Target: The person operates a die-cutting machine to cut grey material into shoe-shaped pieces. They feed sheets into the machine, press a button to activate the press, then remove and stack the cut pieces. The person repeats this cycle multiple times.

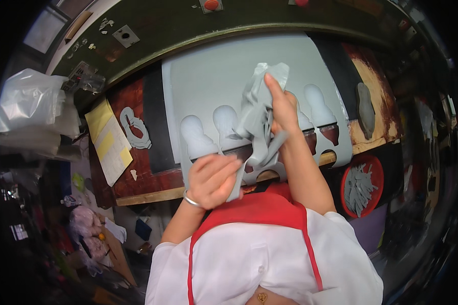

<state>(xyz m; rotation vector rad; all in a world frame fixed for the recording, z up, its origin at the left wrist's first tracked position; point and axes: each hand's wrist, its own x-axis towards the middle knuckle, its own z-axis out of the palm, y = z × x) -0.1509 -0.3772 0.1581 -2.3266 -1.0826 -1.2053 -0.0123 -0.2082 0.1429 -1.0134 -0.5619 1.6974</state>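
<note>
A large grey sheet (pixel 198 71) lies on the table, with rounded, sole-shaped openings along its near side showing white and dark surfaces beneath. My right hand (pixel 286 109) is closed around a crumpled bundle of grey sheet offcuts (pixel 254 112), raised over the sheet's middle, thumb pointing up. Loose strips hang from the bundle toward the near edge. At the sheet's near edge, my left hand (pixel 213 180), with a silvery bangle on its wrist, has its fingers curled beside a narrow grey strip (pixel 235 189). Its fingertips are blurred, and it seems to pinch this strip.
Grey offcuts fill a red round basin (pixel 347 195) at the right. A grey sole-shaped piece (pixel 365 109) rests on the table's right end. Left are a grey ring-shaped piece (pixel 135 129), papers (pixel 107 142) and clear plastic bags (pixel 30 101). A green machine beam (pixel 163 30) spans the back.
</note>
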